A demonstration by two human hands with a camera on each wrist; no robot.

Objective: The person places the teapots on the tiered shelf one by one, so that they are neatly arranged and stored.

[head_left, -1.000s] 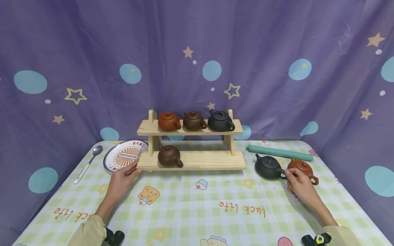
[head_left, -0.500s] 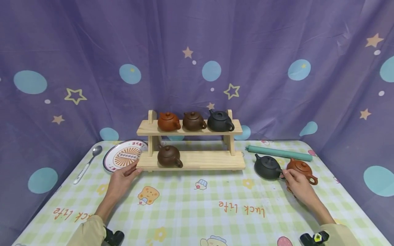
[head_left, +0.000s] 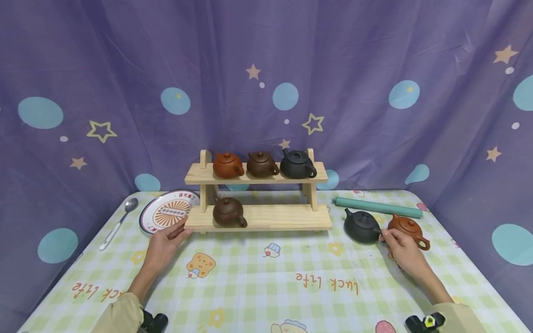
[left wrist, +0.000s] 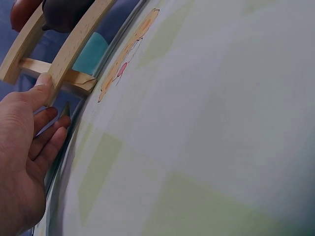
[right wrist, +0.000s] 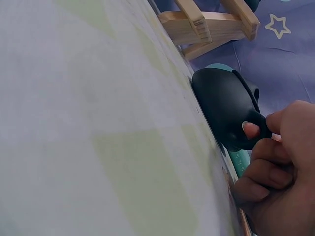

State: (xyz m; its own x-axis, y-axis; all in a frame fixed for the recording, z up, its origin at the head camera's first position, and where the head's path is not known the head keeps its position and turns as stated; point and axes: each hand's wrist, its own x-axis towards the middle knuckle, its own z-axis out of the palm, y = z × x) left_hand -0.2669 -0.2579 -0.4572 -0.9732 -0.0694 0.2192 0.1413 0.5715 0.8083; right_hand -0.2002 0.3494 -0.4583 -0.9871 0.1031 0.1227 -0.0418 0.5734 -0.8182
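Note:
My right hand point(head_left: 405, 252) pinches the loop handle of a black teapot point(head_left: 361, 226) at the right of the table. In the right wrist view, a fingertip pokes through that handle and the other fingers are curled. An orange-brown teapot point(head_left: 405, 227) stands just behind this hand, partly hidden by it. My left hand point(head_left: 164, 245) holds the left end of a two-tier wooden shelf point(head_left: 287, 217), thumb on the lower board in the left wrist view. On that board sits a dark brown teapot point(head_left: 229, 212). The upper board bears an orange-brown teapot point(head_left: 227, 165), a brown teapot point(head_left: 261, 164) and a black teapot point(head_left: 297, 164).
A patterned plate point(head_left: 150, 208) lies left of the shelf, partly behind its end. Farther left is a spoon point(head_left: 118, 226). A rolled green cloth or tube point(head_left: 376, 206) lies behind the right-hand teapots. The purple curtain point(head_left: 354, 55) hangs behind the checked tablecloth point(head_left: 250, 286).
My right hand has shifted slightly left and its fingertips have closed farther onto the black teapot's handle. The left hand and shelf stay in place.

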